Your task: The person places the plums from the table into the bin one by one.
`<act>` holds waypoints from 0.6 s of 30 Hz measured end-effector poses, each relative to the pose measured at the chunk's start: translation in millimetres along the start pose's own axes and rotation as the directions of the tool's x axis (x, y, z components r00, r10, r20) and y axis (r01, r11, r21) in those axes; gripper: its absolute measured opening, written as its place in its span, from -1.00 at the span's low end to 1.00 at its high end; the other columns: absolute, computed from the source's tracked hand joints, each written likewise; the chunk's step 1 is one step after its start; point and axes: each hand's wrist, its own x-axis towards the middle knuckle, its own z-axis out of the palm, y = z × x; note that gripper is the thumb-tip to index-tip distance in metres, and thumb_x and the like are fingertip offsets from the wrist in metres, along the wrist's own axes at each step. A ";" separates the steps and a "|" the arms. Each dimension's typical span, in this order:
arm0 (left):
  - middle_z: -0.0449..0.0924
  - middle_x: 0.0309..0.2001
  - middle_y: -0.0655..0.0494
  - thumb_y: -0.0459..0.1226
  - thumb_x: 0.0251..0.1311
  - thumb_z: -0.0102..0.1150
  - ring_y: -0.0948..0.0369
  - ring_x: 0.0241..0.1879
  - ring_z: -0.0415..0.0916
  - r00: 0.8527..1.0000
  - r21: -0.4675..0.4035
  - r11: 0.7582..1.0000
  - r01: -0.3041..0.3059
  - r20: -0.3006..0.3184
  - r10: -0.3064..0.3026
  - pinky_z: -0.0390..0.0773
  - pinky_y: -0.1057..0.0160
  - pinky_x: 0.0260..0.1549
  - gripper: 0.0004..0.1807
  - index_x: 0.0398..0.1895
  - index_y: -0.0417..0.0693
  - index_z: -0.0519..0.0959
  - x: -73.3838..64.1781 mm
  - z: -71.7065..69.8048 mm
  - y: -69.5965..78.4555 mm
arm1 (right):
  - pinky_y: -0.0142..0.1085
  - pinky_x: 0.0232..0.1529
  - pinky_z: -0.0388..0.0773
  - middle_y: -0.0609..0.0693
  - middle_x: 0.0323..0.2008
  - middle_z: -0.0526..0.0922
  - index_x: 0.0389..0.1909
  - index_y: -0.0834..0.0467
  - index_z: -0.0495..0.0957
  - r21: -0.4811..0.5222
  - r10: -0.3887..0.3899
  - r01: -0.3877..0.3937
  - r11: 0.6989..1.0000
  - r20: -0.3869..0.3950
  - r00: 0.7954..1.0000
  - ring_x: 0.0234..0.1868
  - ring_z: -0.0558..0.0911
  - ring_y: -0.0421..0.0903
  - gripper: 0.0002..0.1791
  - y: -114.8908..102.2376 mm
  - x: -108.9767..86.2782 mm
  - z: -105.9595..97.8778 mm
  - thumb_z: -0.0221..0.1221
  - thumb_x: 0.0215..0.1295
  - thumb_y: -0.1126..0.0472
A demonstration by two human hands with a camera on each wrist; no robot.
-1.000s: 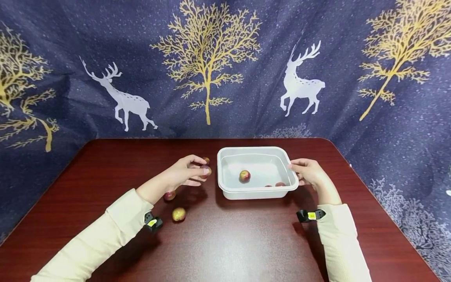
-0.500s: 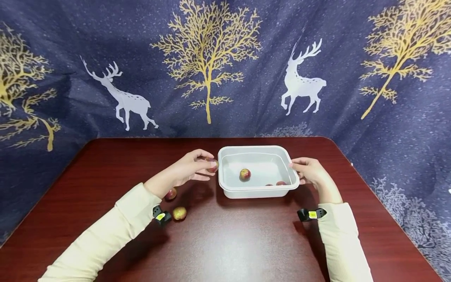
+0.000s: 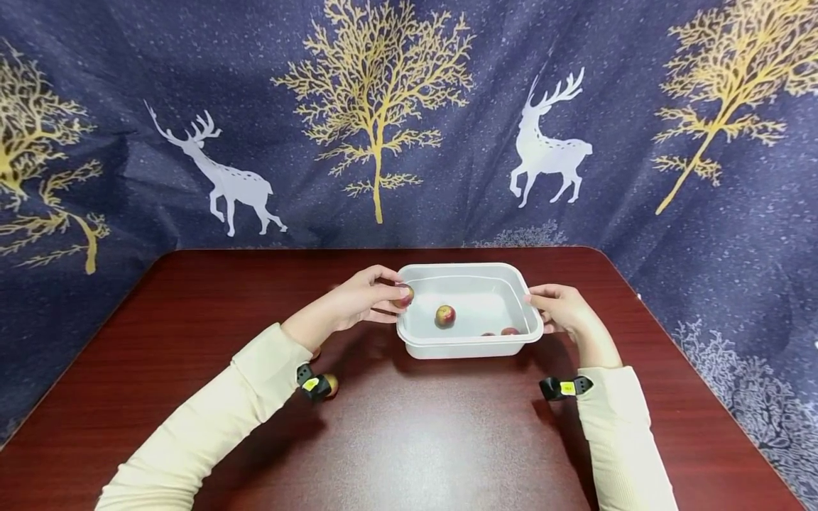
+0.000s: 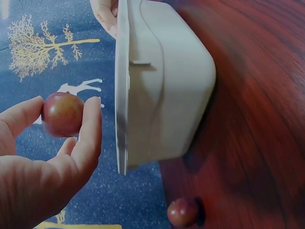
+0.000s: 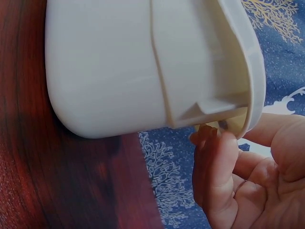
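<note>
My left hand (image 3: 358, 301) pinches a reddish plum (image 4: 63, 114) between thumb and fingers, over the left rim of a white plastic box (image 3: 466, 350). In the left wrist view the plum is level with the rim. My right hand (image 3: 565, 312) grips the box by its right rim, thumb on top and fingers curled beneath, as the right wrist view shows. Inside the box lies a red and yellow plum (image 3: 445, 316). Two more plums by the front wall, one of them a red plum (image 3: 510, 331), are partly hidden by it.
On the dark red table (image 3: 409, 426), a yellowish plum (image 3: 331, 384) is half hidden behind the left wrist strap. Another plum (image 3: 317, 353) barely shows past the left wrist. A plum (image 4: 183, 212) lies beside the box. A patterned blue cloth (image 3: 434, 177) hangs behind the table.
My left hand has moved right with the plum, from beside the box to over its left rim. The right hand keeps its hold on the box.
</note>
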 end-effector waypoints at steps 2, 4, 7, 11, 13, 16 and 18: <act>0.55 -0.10 -0.02 -0.28 0.19 0.12 0.00 -0.10 0.59 1.000 -0.004 1.000 0.001 0.003 -0.001 0.55 0.00 -0.07 -0.46 0.17 -0.24 0.17 2.4 3.6 2.1 | -0.45 -0.61 0.53 -0.19 -0.62 0.52 0.18 0.43 0.26 0.002 0.001 -0.001 1.000 -0.001 1.000 -0.66 0.48 -0.34 -0.48 0.2 0.2 0.0 0.04 0.29 0.20; 0.56 -0.08 -0.04 -0.28 0.18 0.12 0.09 -0.16 0.61 1.000 0.006 1.000 0.000 0.008 0.000 0.56 0.01 -0.07 -0.47 0.17 -0.23 0.18 3.9 6.8 4.3 | -0.44 -0.60 0.54 -0.20 -0.62 0.52 0.18 0.43 0.26 0.004 0.003 -0.003 1.000 -0.001 1.000 -0.66 0.48 -0.34 -0.48 0.5 0.4 0.2 0.04 0.29 0.20; 0.55 -0.03 -0.07 -0.28 0.18 0.13 0.09 -0.16 0.61 1.000 0.015 1.000 -0.002 0.019 0.002 0.57 0.04 -0.08 -0.47 0.16 -0.23 0.19 6.1 11.1 7.3 | -0.44 -0.60 0.55 -0.21 -0.63 0.51 0.18 0.42 0.26 0.005 0.007 -0.007 1.000 0.000 1.000 -0.66 0.48 -0.34 -0.48 1.1 0.7 0.3 0.04 0.30 0.19; 0.53 0.03 -0.12 -0.26 0.19 0.12 0.05 -0.10 0.60 0.999 0.024 1.000 -0.002 0.037 0.001 0.58 0.07 -0.09 -0.46 0.17 -0.23 0.18 9.6 15.4 10.3 | -0.42 -0.58 0.56 -0.21 -0.62 0.52 0.18 0.42 0.26 -0.001 0.005 -0.005 1.000 -0.001 1.000 -0.65 0.49 -0.33 -0.47 1.2 0.5 -0.2 0.05 0.30 0.18; 0.52 0.06 -0.14 -0.26 0.19 0.12 0.05 -0.10 0.60 0.999 0.024 1.000 0.004 0.040 -0.005 0.58 0.08 -0.09 -0.44 0.19 -0.23 0.16 12.3 17.6 11.1 | -0.42 -0.57 0.57 -0.21 -0.61 0.52 0.18 0.42 0.26 -0.005 0.003 -0.003 1.000 -0.001 1.000 -0.64 0.49 -0.33 -0.47 0.7 0.2 -0.5 0.04 0.30 0.19; 0.51 0.07 -0.16 -0.27 0.19 0.13 0.11 -0.15 0.61 0.999 0.018 1.000 0.014 0.034 -0.014 0.58 0.08 -0.09 -0.45 0.18 -0.22 0.17 16.5 20.5 11.0 | -0.42 -0.57 0.57 -0.21 -0.61 0.52 0.18 0.43 0.26 -0.007 -0.001 0.001 1.000 -0.001 1.000 -0.64 0.49 -0.33 -0.47 0.4 -0.1 -0.3 0.05 0.30 0.19; 0.52 0.07 -0.15 -0.27 0.18 0.13 0.11 -0.15 0.61 0.999 0.013 1.000 0.023 0.027 -0.024 0.59 0.10 -0.10 -0.45 0.18 -0.22 0.18 19.4 22.2 10.7 | -0.42 -0.58 0.56 -0.21 -0.61 0.52 0.18 0.43 0.26 -0.006 -0.001 0.001 1.000 -0.001 1.000 -0.65 0.48 -0.34 -0.48 0.8 0.2 -0.2 0.04 0.30 0.19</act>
